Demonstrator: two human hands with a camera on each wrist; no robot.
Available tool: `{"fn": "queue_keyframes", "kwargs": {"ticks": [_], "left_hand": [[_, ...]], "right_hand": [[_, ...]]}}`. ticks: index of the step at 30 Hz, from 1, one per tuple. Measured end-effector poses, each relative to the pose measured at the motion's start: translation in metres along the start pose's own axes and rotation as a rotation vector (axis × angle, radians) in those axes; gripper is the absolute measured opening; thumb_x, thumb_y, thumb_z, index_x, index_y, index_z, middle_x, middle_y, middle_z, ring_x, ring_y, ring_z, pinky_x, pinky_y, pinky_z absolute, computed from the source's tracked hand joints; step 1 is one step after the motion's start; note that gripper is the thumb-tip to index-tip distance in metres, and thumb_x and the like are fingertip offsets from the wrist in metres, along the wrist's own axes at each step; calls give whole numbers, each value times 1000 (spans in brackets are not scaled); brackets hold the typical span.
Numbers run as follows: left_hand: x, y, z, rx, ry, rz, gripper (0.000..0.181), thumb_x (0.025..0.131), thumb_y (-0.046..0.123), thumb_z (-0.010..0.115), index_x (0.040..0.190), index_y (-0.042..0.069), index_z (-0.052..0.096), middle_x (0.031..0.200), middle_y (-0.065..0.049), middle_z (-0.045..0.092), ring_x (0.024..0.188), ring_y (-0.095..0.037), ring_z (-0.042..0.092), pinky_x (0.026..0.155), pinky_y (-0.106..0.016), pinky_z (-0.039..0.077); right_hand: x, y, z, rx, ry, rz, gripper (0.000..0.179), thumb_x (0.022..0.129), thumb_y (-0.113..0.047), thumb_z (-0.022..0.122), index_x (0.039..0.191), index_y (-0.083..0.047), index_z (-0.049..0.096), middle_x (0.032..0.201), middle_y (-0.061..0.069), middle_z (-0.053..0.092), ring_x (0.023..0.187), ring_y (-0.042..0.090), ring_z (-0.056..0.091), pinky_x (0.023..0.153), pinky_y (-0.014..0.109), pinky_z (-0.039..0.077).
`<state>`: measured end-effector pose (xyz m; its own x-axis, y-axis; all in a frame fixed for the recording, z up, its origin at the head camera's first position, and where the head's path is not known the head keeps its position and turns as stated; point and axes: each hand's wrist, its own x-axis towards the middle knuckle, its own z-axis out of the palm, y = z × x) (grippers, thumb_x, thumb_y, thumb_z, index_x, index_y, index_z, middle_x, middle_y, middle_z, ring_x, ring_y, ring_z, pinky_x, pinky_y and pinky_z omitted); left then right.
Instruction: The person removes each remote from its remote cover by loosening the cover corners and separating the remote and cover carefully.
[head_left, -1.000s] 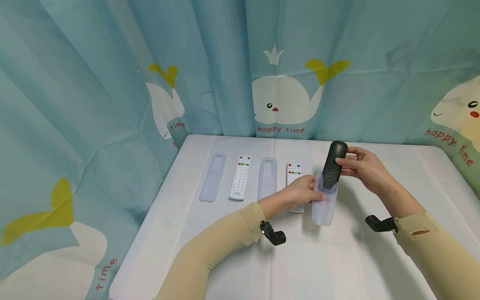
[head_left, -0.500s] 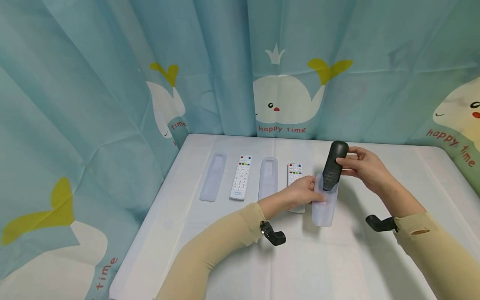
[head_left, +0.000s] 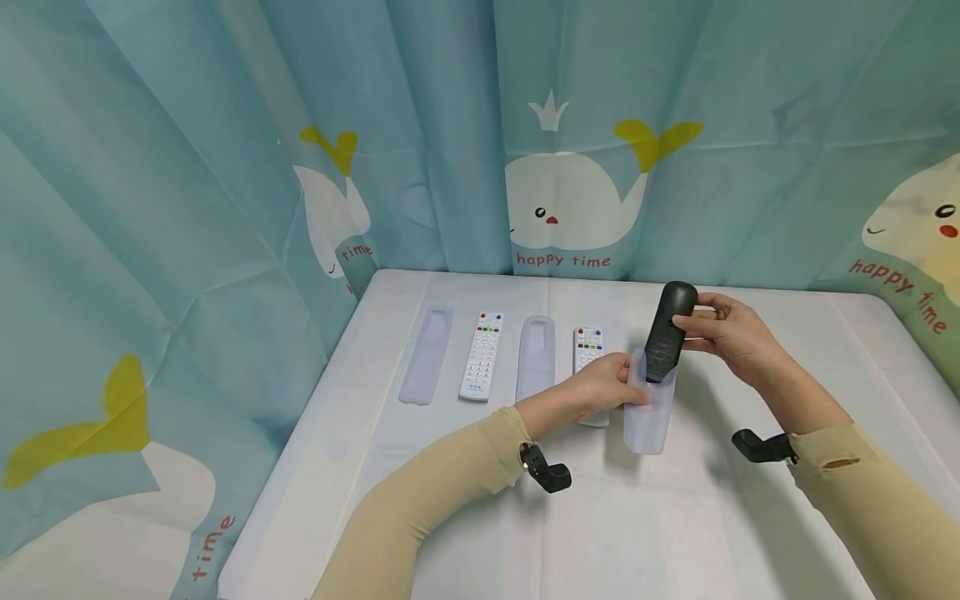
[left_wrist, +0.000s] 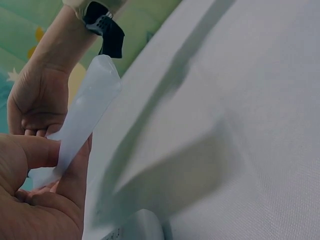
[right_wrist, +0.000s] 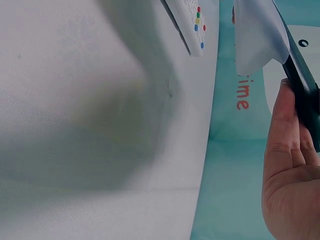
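Note:
My left hand (head_left: 600, 385) pinches a translucent silicone remote cover (head_left: 649, 421) between thumb and fingers, above the table. A black remote control (head_left: 670, 329) is partly inside the cover's upper opening, tilted, its back toward the head camera. Thumb and fingers of my right hand (head_left: 731, 337) hold the remote's upper part. The right wrist view shows the black remote (right_wrist: 302, 95) with its lower end inside the pale cover (right_wrist: 257, 35). In the left wrist view, the cover (left_wrist: 92, 102) sits between the left thumb and fingers. Under the left hand, a white remote (head_left: 588, 346) is partly hidden.
Left of the hands lie an empty translucent cover (head_left: 536, 354), a white remote with coloured buttons (head_left: 482, 357) and another cover (head_left: 426, 357) in a row. They rest on a white-covered table (head_left: 585, 533). A blue patterned curtain (head_left: 450, 192) hangs behind and to the left.
The black remote's lower end sits very slightly lower in the cover than a second ago. Both hands keep nearly the same place and hold.

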<state>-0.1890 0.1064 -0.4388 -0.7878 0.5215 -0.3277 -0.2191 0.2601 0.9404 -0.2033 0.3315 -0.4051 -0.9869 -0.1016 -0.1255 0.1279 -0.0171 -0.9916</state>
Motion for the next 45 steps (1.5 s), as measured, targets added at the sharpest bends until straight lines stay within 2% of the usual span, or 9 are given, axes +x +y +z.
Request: {"fn": "queue_keyframes", "kwargs": {"ticks": [8,23,33,35,37,41,45], "left_hand": [[-2,1,0,-11,-5,1,48,89,-7,74,133,-4,55,106,-12,72,94,-18,68,83,-34,58],[-3,0,-2,-5,-29,14,42,90,-8,73,128,-3,56,104,-12,72,92,-16,67,80,-32,58],[-2,-1,-1,-23,-34,10,38,89,-9,73,122,-2,56,104,-13,72,90,-16,67,79,-32,58],[-2,-1,-1,-20,-33,9,38,89,-9,73,122,-1,56,105,-13,72,90,-16,67,79,-32,58],[-2,-3,0,-13,-29,6,38,88,-9,73,122,-1,56,105,-13,72,90,-16,67,79,-32,58],[-3,-8,1,-3,-50,-27,42,86,-12,74,122,0,56,104,-10,72,89,-17,67,76,-31,58],[-5,-9,2,-48,-50,-45,42,84,-14,74,120,2,57,101,-9,71,87,-18,68,77,-35,59]], "right_hand": [[0,-1,0,8,7,2,39,97,-6,71,126,-5,45,95,-4,75,84,10,73,76,25,60],[0,-3,-2,36,0,-11,38,97,-4,70,126,-4,45,96,-3,75,84,11,73,75,26,60],[1,-7,-7,120,0,-32,39,97,2,66,127,-4,42,97,2,76,86,13,74,76,29,60],[1,-8,-8,133,10,-25,42,97,3,67,129,-3,41,97,2,76,86,13,74,76,29,60],[2,-9,-11,143,26,-11,52,97,2,68,137,0,36,98,1,75,86,12,74,76,29,60],[0,-13,-22,250,116,-15,70,96,3,67,150,0,22,97,0,74,83,14,74,75,28,60],[-3,-15,-33,328,189,-51,64,96,6,66,146,-5,28,96,1,74,78,16,74,72,28,61]]}}
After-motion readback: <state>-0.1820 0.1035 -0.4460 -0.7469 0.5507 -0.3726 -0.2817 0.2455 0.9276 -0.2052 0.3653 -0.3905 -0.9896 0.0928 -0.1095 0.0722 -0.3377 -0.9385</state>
